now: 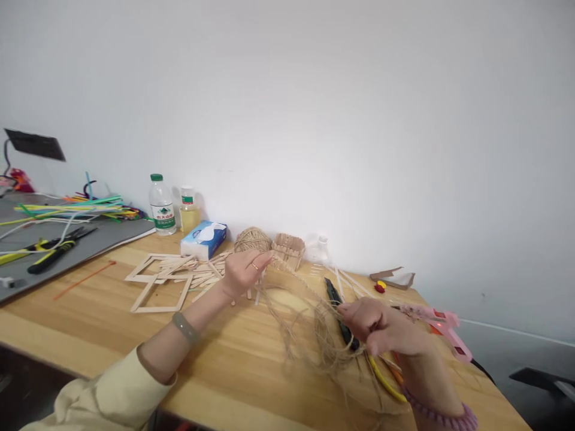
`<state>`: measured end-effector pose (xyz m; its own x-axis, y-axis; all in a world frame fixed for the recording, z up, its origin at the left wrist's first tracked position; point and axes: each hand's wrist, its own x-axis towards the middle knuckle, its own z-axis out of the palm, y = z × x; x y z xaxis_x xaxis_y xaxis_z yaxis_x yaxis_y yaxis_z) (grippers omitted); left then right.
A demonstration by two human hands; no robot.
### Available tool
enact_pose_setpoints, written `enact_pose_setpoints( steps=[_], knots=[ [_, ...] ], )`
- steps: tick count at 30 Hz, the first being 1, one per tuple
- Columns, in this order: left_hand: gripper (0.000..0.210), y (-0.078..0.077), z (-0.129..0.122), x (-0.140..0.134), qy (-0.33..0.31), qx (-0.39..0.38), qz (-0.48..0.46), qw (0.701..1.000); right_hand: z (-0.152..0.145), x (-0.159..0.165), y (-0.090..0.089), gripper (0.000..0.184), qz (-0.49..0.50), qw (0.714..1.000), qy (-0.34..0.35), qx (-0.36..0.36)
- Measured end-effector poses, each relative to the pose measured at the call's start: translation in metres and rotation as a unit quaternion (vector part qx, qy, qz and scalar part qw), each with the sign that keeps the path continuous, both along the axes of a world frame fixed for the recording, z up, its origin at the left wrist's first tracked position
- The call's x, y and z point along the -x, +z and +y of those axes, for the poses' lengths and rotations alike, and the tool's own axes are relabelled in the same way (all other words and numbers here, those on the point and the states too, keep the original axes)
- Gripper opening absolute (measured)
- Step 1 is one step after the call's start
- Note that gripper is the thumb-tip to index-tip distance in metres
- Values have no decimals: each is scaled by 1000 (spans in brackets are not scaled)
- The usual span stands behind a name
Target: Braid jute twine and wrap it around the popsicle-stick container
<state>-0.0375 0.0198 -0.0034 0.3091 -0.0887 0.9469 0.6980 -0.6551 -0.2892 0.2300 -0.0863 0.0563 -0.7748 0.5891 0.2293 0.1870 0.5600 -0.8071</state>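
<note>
From my distant seat I had the left hand (247, 270) clenched around one end of a jute strand (309, 288), thumb and fingers pressed together, and the right hand (384, 326) pinching it farther along, fingers curled. The strand ran between both grips, above the table (215, 365); I judged I held it at two points to keep that length straight and apart from the tangle of loose jute (326, 335) hanging below and left of the right grip, too blurred for me to count its fibres. Just behind the right fingers lay a utility knife (332, 292), probably put there for easy reach. Beyond the left grip sat a ball of jute twine (252, 239), seemingly parked as spare supply. Right of the right hand lay a pink glue gun (444, 326), likely keeping its nozzle off my fingers.
</note>
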Motion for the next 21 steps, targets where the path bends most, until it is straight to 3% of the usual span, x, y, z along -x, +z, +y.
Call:
enact_pose_setpoints(
  steps=[3, 6, 9, 13, 16, 21],
  knots=[
    [23, 8, 1, 9, 32, -49, 27, 998, -14, 18, 11, 54, -145, 989, 5, -33],
    [24, 14, 1, 14, 50, -77, 27, 995, -33, 37, 15, 48, -240, 962, -75, -110],
    [21, 18, -1, 14, 54, -90, -9, 994, -42, 49, 12, 39, -299, 925, -153, -180],
    [20, 20, -4, 13, 55, -83, -24, 995, -39, 52, 9, 37, -327, 909, -169, -196],
    [22, 20, -5, 14, 50, -87, -22, 995, -38, 50, 15, 40, -312, 917, -158, -193],
    [23, 20, -7, 17, 41, -81, -18, 996, -38, 34, 25, 54, -158, 985, -29, -62]
  ],
)
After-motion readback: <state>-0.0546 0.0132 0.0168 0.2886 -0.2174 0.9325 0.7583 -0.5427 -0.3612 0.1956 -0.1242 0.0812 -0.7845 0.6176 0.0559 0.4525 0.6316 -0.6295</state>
